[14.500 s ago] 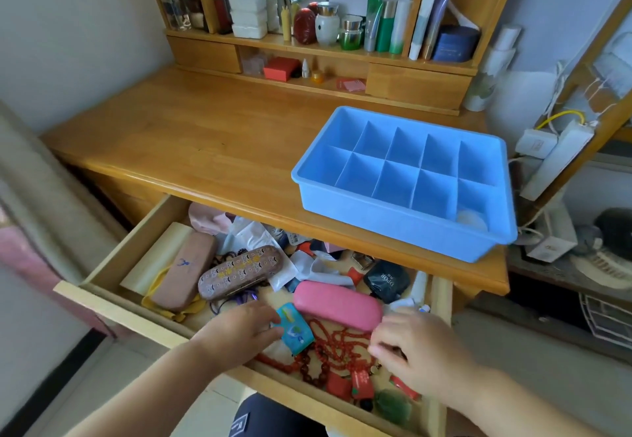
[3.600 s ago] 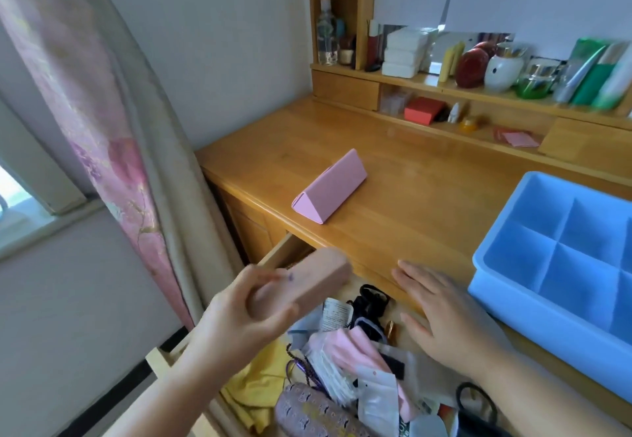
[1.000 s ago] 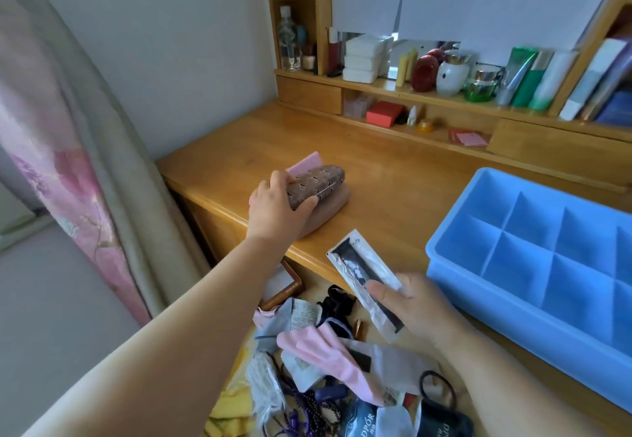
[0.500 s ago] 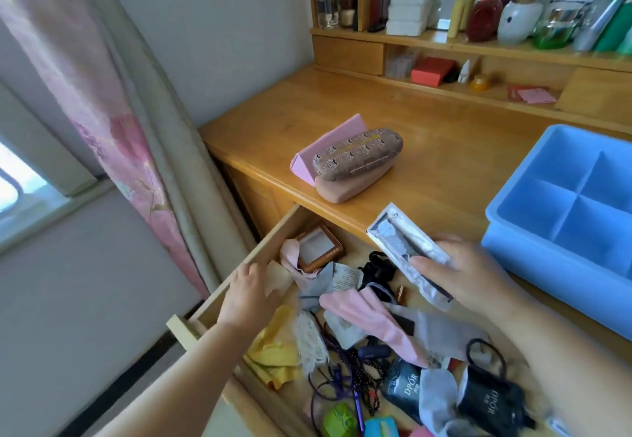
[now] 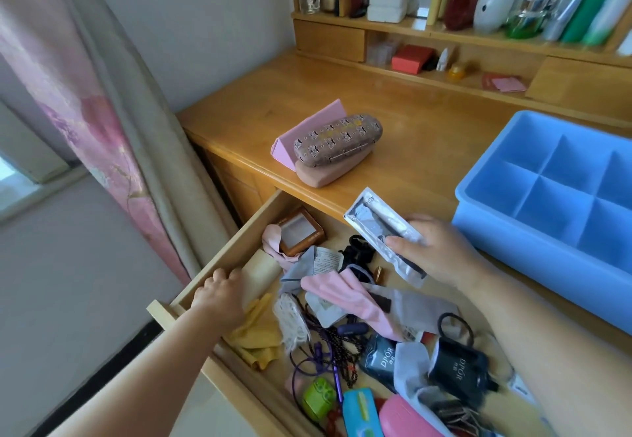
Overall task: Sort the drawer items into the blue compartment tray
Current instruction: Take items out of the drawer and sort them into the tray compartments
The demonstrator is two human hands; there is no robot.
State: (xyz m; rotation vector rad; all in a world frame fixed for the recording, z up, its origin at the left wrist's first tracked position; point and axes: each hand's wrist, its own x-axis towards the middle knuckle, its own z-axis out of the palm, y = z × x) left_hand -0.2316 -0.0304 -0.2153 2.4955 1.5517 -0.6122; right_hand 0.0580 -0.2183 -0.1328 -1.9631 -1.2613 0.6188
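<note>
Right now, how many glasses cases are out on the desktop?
3, stacked near the desk's left front edge: the patterned brown case on the plain tan case, with the pink triangular case behind. More may be hidden in the drawer.

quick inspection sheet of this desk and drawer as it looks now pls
Surface: wooden desk, with its drawer pulled open.
Job's things: blue tray on the desk, visible compartments bare; three glasses cases piled on the desk.
Clutter: drawer holds a pink cloth, yellow cloth, black pouches, a small brown box, cords.
Hands: right hand holds a clear packet; left hand is in the drawer's near left corner.
Cables: nothing seen.
Surroundings: shelf of bottles and boxes, pink curtain.
</note>
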